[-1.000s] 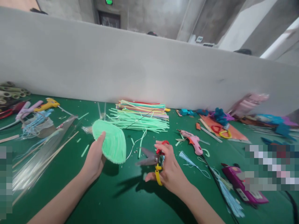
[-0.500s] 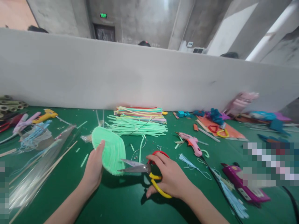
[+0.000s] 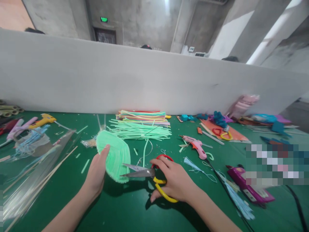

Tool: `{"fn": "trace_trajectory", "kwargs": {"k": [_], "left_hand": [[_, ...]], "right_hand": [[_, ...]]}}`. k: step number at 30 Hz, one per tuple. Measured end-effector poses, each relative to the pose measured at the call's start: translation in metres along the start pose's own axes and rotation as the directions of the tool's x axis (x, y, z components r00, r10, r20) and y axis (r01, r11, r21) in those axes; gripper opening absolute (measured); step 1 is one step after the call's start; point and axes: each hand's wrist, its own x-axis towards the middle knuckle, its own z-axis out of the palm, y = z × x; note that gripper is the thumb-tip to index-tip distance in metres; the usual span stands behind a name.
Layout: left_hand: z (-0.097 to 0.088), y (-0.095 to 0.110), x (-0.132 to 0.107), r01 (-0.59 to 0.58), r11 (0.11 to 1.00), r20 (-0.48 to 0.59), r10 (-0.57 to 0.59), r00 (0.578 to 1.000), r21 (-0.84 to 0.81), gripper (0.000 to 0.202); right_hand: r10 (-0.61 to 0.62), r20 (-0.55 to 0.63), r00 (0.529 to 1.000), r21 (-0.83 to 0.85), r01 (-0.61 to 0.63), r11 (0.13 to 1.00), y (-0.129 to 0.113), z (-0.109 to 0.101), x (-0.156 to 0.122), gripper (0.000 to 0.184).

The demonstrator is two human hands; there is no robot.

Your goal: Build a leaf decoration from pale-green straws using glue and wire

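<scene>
My left hand [image 3: 96, 172] grips a flat, rounded piece made of mint-green pipe cleaners [image 3: 116, 154] by its left edge, thumb on the near face. It is held tilted above the table. My right hand [image 3: 172, 180] has its fingers through the red and yellow handles of a pair of scissors [image 3: 142, 172]. The blades are parted and point left, their tips overlapping the lower right edge of the green piece in view. Whether they touch it I cannot tell. Behind lies a pile of loose mint-green pipe cleaners [image 3: 142, 130].
Bundled multicoloured pipe cleaners [image 3: 142, 116] lie at the back. On the right are a pink glue gun [image 3: 196, 145], a light-blue tassel [image 3: 196, 164] and a purple device [image 3: 248, 185]. A yellow glue gun [image 3: 44, 120] and clear plastic sheets [image 3: 48, 170] lie left. A white partition [image 3: 145, 77] stands behind.
The camera view has swung slightly, shifting the table items a little to the left. Both hands keep their grips, and the scissors remain parted at the green piece's edge.
</scene>
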Motion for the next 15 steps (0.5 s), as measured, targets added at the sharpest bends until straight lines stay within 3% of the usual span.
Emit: {"fn": "trace_trajectory", "kwargs": {"k": [15], "left_hand": [[-0.0030,0.0035,0.0023,0.004,0.999,0.047,-0.006,0.999,0.039,0.045]], "right_hand": [[0.006,0.010,1.000,-0.016,-0.006,1.000,-0.0004,-0.0019,-0.0006,0.091]]}}
